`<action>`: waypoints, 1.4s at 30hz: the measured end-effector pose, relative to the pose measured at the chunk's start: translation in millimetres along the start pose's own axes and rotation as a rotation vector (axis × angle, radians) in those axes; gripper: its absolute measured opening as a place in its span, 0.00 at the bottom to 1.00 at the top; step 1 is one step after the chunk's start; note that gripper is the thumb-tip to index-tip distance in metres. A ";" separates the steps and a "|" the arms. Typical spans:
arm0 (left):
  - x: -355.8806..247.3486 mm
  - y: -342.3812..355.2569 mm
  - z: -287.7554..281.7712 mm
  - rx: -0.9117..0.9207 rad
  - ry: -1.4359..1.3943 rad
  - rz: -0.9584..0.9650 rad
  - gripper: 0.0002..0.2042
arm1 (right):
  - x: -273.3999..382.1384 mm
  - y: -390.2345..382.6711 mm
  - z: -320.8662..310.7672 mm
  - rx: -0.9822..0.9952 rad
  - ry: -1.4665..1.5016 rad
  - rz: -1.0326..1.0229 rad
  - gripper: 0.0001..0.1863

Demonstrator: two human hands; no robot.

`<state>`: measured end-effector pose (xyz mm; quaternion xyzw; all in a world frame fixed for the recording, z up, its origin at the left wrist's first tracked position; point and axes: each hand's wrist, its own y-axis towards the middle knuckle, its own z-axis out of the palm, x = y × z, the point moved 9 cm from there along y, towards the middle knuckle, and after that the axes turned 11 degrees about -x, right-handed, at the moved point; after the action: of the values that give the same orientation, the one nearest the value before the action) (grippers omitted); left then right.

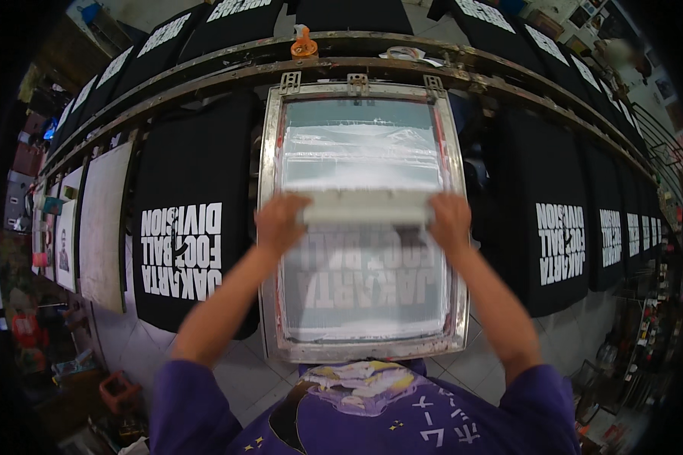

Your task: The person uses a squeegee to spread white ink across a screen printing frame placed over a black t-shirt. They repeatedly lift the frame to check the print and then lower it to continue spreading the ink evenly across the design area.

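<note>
In front of me lies a metal-framed printing screen [269,303], held at its far edge by metal hinge clamps [357,84]. Across the middle of its mesh stands a pale, wide squeegee [368,206]. My left hand [282,224] is closed round its left end, and my right hand [449,220] grips the right end. White ink [364,144] is spread in streaks over the far part of the mesh. On the near part, block lettering shows through the mesh. The lower edge of the squeegee is slightly blurred.
Black shirts with white print lie on boards at left [193,159] and right [546,167], with more across the far side. Long rails [228,72] run behind the screen, carrying an orange object [303,44] and a crumpled white piece [410,54]. A pale bare board [105,227] stands at left.
</note>
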<state>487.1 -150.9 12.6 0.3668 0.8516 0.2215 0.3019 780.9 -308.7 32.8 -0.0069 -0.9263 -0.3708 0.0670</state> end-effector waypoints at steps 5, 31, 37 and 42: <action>35.5 153.0 23.0 0.578 0.147 -0.177 0.24 | -50.9 127.7 49.0 0.545 -0.011 0.105 0.22; -138.3 -159.6 -142.9 0.265 -0.049 -0.157 0.15 | 122.5 -127.9 -157.8 0.368 0.054 0.178 0.09; -131.8 -179.9 -118.3 0.009 0.039 -0.038 0.14 | 114.3 -151.3 -130.0 0.148 0.041 0.133 0.09; -49.6 -84.7 -39.0 -0.105 0.033 0.033 0.18 | 39.1 -72.4 -32.1 0.059 0.014 0.054 0.18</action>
<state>446.3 -248.2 7.4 0.3609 0.8374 0.2767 0.3031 741.4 -384.8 11.1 -0.0275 -0.9358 -0.3414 0.0838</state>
